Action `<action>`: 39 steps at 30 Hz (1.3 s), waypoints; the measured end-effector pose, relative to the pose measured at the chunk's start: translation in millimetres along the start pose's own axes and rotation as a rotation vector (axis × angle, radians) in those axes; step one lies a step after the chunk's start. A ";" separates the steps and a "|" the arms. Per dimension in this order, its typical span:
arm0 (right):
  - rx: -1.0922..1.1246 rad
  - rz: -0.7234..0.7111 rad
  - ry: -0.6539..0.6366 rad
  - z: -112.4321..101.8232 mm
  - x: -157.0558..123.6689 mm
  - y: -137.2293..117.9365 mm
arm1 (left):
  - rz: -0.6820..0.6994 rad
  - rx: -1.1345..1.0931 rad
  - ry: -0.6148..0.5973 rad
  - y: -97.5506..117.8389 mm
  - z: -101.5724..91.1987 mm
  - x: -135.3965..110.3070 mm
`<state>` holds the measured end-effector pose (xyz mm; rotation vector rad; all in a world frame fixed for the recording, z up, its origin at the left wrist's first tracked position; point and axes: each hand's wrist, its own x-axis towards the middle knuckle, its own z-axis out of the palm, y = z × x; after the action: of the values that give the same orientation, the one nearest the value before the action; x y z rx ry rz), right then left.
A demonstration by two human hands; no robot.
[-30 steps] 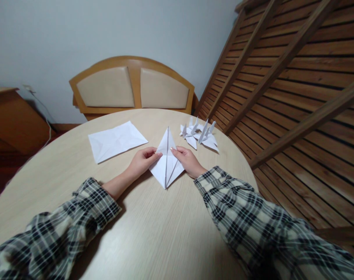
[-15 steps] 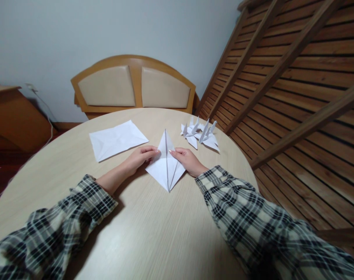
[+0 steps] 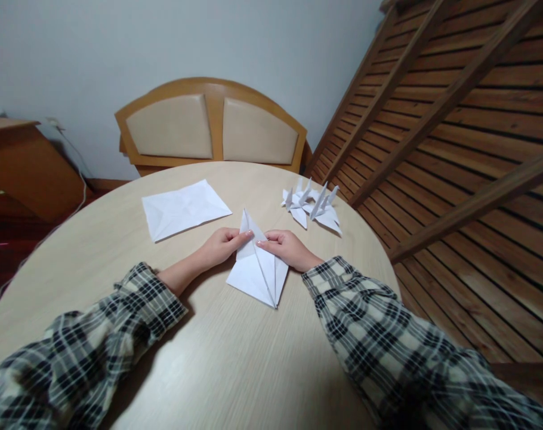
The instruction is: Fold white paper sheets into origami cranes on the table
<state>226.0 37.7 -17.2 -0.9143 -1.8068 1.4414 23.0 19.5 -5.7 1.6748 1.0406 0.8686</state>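
Note:
A white folded paper (image 3: 257, 269), kite-shaped with a pointed tip away from me, lies on the round light wooden table (image 3: 218, 358). My left hand (image 3: 220, 246) presses on its left edge near the top, fingers together. My right hand (image 3: 286, 248) rests on its right edge, fingertips meeting the left hand's at the paper's middle crease. Both wrists come out of checked sleeves.
A flat creased white sheet (image 3: 184, 208) lies at the far left of the table. Several folded paper cranes (image 3: 314, 206) sit at the far right near the edge. A wooden chair (image 3: 213, 128) stands behind the table; slatted wooden panels (image 3: 454, 149) lean on the right.
The folded paper has turned, its near point swinging to the right. Both hands moved with it and their fingertips came closer together at the crease.

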 end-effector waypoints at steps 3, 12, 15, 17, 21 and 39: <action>-0.050 -0.047 0.009 -0.2 -0.6 -1.4 | -0.005 0.004 0.003 1.1 0.3 -0.9; -0.178 -0.066 -0.037 -2.2 -1.6 -4.2 | 0.000 0.018 0.067 -3.7 0.5 1.2; -0.218 -0.076 -0.052 -2.9 -0.9 -5.3 | -0.001 -0.009 0.046 -6.2 0.2 1.4; -0.225 -0.073 -0.063 -3.1 -0.5 -5.8 | -0.012 0.001 0.036 -6.9 -0.1 1.5; -0.232 -0.040 -0.095 -3.8 -1.2 -6.3 | -0.018 0.027 0.057 -5.5 -0.4 2.2; -0.310 -0.069 -0.192 -7.6 -3.4 -4.6 | 0.072 0.007 0.212 -7.1 -3.8 2.8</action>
<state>233.5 38.2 -11.4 -0.8758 -2.2272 1.2626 19.0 24.7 -11.1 1.6606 1.1309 1.1097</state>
